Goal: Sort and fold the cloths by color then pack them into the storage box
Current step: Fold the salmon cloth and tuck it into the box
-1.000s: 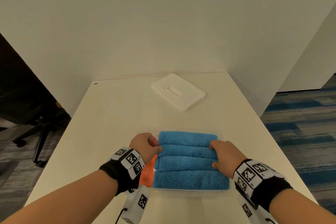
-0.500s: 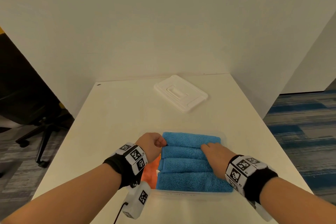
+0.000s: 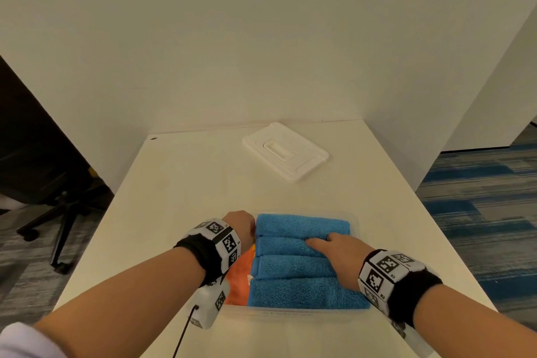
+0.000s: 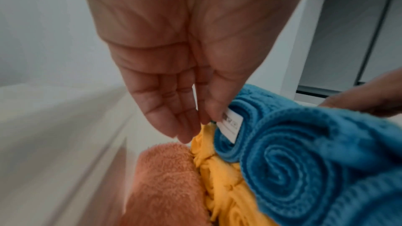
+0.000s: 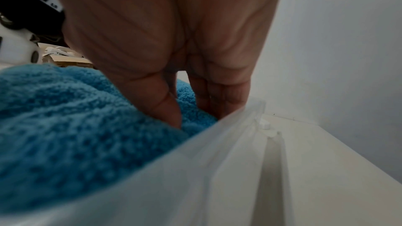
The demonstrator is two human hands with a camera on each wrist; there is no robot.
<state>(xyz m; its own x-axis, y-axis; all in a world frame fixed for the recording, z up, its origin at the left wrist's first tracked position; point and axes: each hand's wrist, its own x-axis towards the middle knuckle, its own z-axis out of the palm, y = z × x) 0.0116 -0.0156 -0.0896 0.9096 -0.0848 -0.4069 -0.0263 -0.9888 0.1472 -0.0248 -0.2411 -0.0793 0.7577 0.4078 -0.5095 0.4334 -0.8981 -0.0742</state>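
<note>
Several rolled blue cloths (image 3: 302,259) lie side by side in the clear storage box (image 3: 290,314) near the table's front edge. An orange cloth (image 3: 239,276) and a yellow cloth (image 4: 222,174) sit under and left of them. My left hand (image 3: 242,222) is at the left end of the farthest roll. Its fingers (image 4: 174,118) are nearly straight, and the thumb touches the roll's white label (image 4: 230,125). My right hand (image 3: 334,244) lies flat on top of the rolls and presses down, with the thumb sunk between two rolls (image 5: 76,126).
The box's white lid (image 3: 284,151) lies at the back of the table (image 3: 189,183), at an angle. White partition walls stand behind and to the right. An office chair base (image 3: 64,212) is on the floor to the left. The box wall (image 5: 217,161) runs beside my right wrist.
My right hand slid from the right ends of the rolls leftward onto their tops. My left hand moved a little farther along, to the end of the farthest roll.
</note>
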